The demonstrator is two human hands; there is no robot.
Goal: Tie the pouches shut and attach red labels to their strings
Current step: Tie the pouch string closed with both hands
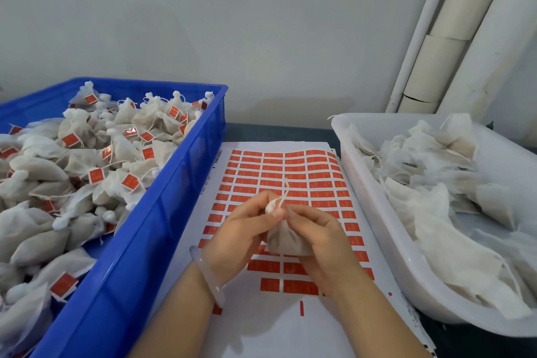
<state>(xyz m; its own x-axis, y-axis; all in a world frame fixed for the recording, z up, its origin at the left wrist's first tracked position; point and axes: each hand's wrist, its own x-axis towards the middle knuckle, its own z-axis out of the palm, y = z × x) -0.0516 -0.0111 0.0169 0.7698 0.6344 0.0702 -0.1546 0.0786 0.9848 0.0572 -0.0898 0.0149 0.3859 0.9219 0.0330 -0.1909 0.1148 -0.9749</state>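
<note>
Item: mesh pouch [286, 237], centre frame; I judge it light, soft, crushable; left grip [247, 227] and right grip [316, 232] pinch its gathered neck.

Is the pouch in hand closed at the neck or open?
Gathered closed: the pouch has its neck bunched between left hand and right hand, string sticking up. Knot: cannot tell.

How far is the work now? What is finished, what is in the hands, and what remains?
Done: the blue crate is heaped with tied pouches carrying red labels. In hand: the left hand and right hand grip one pouch near its neck, its string sticking up, no label visible. Left: a white tub of unlabelled pouches, and a label sheet with many rows unused.
</note>
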